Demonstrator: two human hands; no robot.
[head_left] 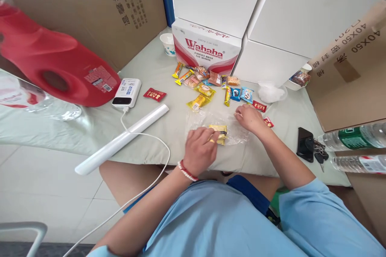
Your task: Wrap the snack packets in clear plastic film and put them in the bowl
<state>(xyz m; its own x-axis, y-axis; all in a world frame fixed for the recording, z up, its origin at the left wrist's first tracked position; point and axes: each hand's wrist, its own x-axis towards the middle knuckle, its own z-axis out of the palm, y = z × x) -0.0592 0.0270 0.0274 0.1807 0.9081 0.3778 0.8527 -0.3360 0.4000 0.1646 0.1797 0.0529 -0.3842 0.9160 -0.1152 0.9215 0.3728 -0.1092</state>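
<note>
A clear plastic bag [200,118] lies spread and crinkled on the cloth-covered table, between my two hands. My left hand [200,146], with a red and white bead bracelet at the wrist, has its fingers curled at the edge of a yellow-wrapped snack [222,130] on the bag. A bit of yellow shows between thumb and fingers. At the bag's right side, my right hand [249,117] has fingertips pinched together on the plastic. Beyond it sit a red packet [259,106] and a blue-and-white packet [247,94]. Two yellow packets [197,103] lie behind the bag.
More wrapped snacks [215,77] are heaped before a Wahaha box [208,48]. To the left are a red packet [155,94], a power bank [127,92] with a cable, a white tube [120,140] and a red jug [69,60]. A phone [305,144] and bottles [358,138] lie right.
</note>
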